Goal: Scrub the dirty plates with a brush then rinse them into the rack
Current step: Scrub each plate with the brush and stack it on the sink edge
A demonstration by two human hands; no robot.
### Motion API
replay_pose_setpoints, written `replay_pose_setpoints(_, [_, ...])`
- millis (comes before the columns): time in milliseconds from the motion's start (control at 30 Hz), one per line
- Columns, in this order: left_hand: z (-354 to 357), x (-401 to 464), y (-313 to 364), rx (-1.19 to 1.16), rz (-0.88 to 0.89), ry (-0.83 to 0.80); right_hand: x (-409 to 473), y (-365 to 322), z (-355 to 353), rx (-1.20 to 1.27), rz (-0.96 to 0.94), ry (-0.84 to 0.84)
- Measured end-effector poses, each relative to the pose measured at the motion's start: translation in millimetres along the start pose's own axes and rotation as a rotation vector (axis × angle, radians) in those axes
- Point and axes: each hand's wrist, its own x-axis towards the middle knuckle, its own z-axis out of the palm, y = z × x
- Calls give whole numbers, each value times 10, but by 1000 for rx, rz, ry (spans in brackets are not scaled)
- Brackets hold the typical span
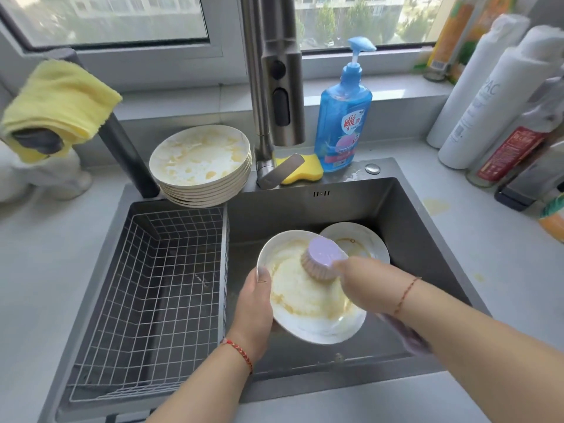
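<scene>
Nearest cam: both forearms reach over the sink (427, 227). Left hand (254, 303) grips the plate (308, 319) by its left rim, tilted above the basin; right hand (363, 282) is wrapped round the purple brush (322, 257), bristles on the plate's greasy face. Risks, as I judge: wet soapy rim slips from a one-hand hold, drops onto the 2nd plate (363, 242) lying below, chips both; hard scrubbing could lever it loose. Dirty stack (200, 166) overhangs the sink's back edge by the wire rack (158, 294), could get knocked. Right fingers hidden behind the brush; its handle is blurred; no water visible from the faucet (271, 96).

Left hand (254, 303) grips plate (308, 319); right hand (363, 282) presses brush (323, 257) on it
</scene>
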Motion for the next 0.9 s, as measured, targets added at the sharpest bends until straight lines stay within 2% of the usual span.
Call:
replay_pose_setpoints(167, [-76,52,107,75,70,41,-382,71,-10,7,-117,-266])
replay_pose_setpoints(233, [-82,43,126,82,93,30,-491,-8,-17,171,-187,-327])
replay_pose_setpoints(300, [-64,23,140,40,72,8,-509,-69,-51,437,-181,-334])
replay_pose_setpoints(367, [-67,16,154,-31,30,-23,-430,-123,-81,632,-176,-287])
replay_pose_setpoints(400, [-71,16,153,-46,13,-40,-382,-168,-103,652,-182,-254])
replay_pose_setpoints(533, [-60,-7,163,-24,14,-91,-110,-219,-62,622,-148,-16])
replay_pose_setpoints(667, [-48,1,205,-37,15,-102,25,-239,95,429,-40,203])
replay_pose_setpoints(800, [-47,32,244,-46,18,-121,-166,-393,134,470,-217,91])
replay_pose_setpoints(900, [-69,51,259,-60,15,-129,-222,-374,45,542,-225,47])
